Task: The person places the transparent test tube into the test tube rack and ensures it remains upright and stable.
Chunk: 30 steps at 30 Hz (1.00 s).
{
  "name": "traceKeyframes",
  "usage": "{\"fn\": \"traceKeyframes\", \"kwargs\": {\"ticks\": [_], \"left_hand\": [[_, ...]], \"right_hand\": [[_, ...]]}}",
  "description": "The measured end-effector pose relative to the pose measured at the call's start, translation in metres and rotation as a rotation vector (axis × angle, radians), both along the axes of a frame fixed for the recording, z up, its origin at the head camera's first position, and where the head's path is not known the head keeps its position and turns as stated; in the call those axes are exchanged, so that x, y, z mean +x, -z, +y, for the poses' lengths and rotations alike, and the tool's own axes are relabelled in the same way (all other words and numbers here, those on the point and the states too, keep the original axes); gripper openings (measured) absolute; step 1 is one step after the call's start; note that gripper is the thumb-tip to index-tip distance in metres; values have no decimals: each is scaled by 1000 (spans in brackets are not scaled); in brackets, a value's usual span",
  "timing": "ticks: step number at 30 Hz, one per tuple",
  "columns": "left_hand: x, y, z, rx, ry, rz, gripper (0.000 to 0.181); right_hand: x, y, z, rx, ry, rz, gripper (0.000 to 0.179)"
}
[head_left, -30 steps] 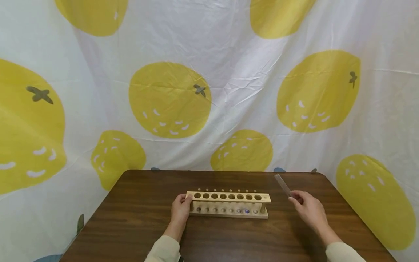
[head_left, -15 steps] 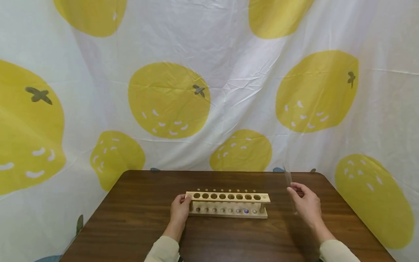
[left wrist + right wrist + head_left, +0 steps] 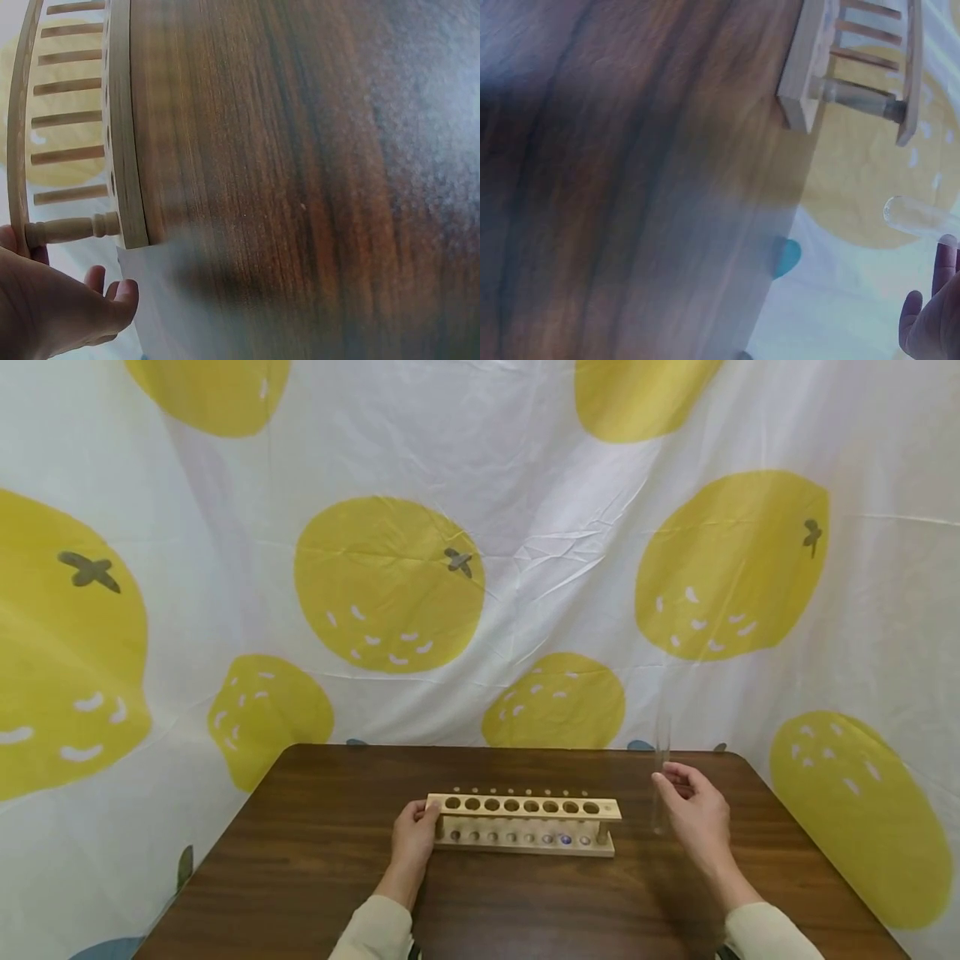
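Head view: see test-tube rack (image 3: 521,815) gripped by left hand (image 3: 414,837), faint test tube (image 3: 663,737), cropped in right-wrist view, pinched by right hand (image 3: 697,807).

The dark brown, wood-grained tabletop (image 3: 517,910) has rounded far corners and a soft sheen. On it, near the middle, stands a long, pale wooden two-tier rack (image 3: 521,812), upright, with eight round holes along its upper board.

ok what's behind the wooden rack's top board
Behind the top board, a row of peg tips shows in the head view, then tabletop and the lemon-print cloth. The board covers some of the pegs' length and a strip of tabletop.
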State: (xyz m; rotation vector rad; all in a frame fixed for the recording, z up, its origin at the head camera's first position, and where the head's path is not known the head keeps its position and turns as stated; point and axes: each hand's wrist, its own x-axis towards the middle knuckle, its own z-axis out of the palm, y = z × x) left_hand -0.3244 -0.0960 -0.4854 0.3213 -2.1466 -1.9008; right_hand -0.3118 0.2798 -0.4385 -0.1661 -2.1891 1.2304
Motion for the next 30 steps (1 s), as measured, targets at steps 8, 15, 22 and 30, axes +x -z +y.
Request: {"fn": "traceKeyframes", "kwargs": {"ticks": [8, 15, 22, 30], "left_hand": [[-3, 0, 1, 1, 1, 10, 24], [-3, 1, 1, 10, 1, 9, 24], [-2, 0, 0, 7, -10, 4, 24], [-2, 1, 1, 5, -14, -2, 24]], "right_hand": [[1, -15, -12, -77, -20, 88, 30], [-3, -26, -22, -132, -68, 151, 28], [-7, -38, -34, -171, -110, 182, 29], [-10, -43, -45, -178, -125, 184, 31]]}}
